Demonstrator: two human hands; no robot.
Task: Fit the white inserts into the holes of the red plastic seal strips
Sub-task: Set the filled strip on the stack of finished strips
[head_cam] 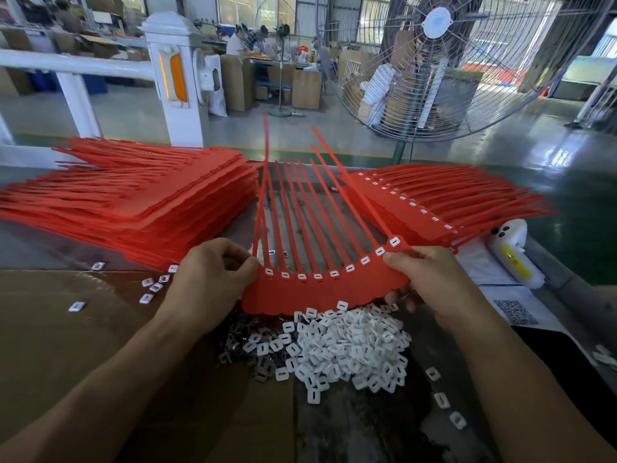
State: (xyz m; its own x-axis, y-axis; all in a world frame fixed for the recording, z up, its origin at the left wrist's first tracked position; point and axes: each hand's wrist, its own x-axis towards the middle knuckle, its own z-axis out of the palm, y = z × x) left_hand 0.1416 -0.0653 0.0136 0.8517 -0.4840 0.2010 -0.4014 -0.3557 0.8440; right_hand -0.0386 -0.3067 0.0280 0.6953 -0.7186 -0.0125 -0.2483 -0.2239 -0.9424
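Both hands hold a joined sheet of red seal strips [320, 292] just above the desk [50, 255] — the left hand [210, 282] pinches its left edge, the right hand [430, 282] grips the right edge, its lower fingers partly hidden behind the sheet. White inserts sit in every hole along it. The pile of loose white inserts [347, 345] lies just below, its far edge covered by the sheet — red stacks flank both sides.

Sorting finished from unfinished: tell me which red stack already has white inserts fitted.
The right-hand stack: a row of white inserts runs along its edge. The left-hand stack shows plain red only.
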